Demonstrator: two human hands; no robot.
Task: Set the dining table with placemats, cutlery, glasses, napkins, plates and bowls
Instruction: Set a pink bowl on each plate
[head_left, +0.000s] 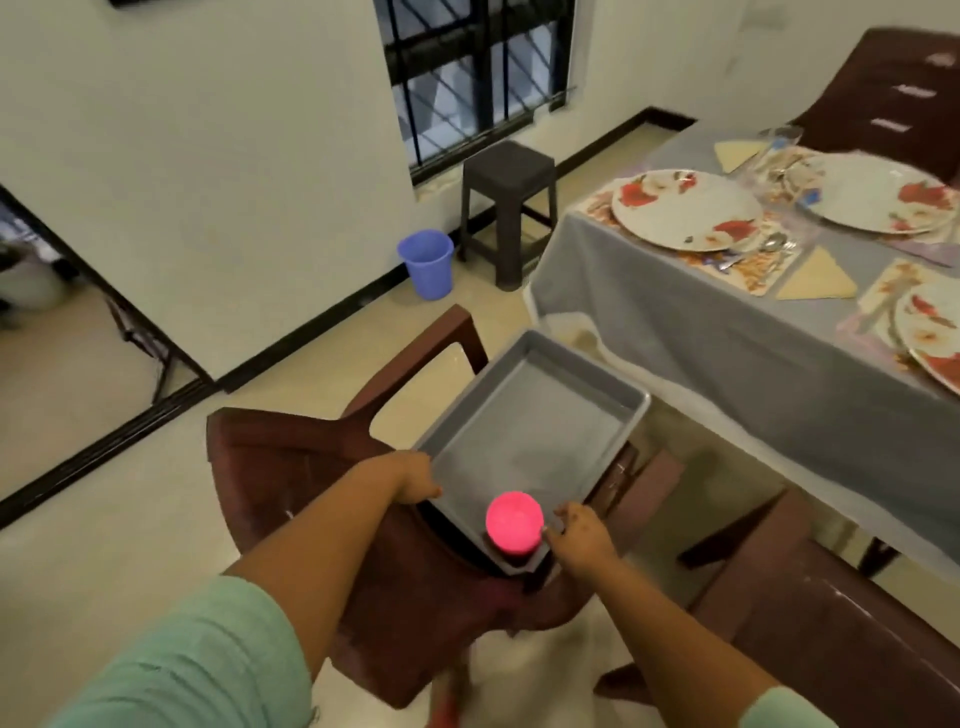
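A grey rectangular tray (540, 415) lies on the seat of a brown plastic chair (291, 467). A bright pink bowl or cup (514, 522) stands in the tray's near corner. My left hand (415, 480) grips the tray's left rim. My right hand (579, 535) holds the near right rim, next to the pink bowl. On the dining table (701, 332), under a grey cloth, lie floral plates (685, 208) on placemats, folded beige napkins (818, 278), cutlery (763, 249) and a clear glass (776, 161).
A second brown chair (831, 597) stands at the lower right, close to the table's edge. A dark stool (506, 208) and a blue bucket (427, 262) stand by the wall under the window. Another chair (893, 93) is at the table's far side.
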